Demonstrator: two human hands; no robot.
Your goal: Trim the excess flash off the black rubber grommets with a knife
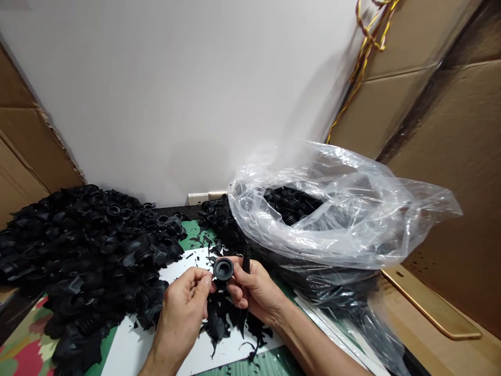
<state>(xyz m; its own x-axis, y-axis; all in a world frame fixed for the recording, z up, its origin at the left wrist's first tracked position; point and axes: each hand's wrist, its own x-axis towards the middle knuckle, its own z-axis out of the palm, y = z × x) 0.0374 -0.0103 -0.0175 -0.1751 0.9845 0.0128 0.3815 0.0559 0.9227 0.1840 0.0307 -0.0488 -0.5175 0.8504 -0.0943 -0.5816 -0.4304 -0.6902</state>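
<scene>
A round black rubber bellows part (223, 270) with a ringed opening faces me between my two hands. My left hand (187, 297) is closed, thumb and forefinger pinching at the part's left edge. My right hand (254, 287) grips the part from the right and behind. A slim dark stick-like tool (246, 261) also stands upright in its fingers; its exact kind I cannot make out. Beneath both hands, torn black rubber scraps (217, 318) lie on a white sheet (133, 344).
A big heap of black rubber parts (90, 245) spreads on the left. To the right stands a clear plastic bag (352, 235) with ribbed black parts inside. A gold phone (434, 305) lies on cardboard at far right. Twisted yellow-red wires (358, 73) hang above.
</scene>
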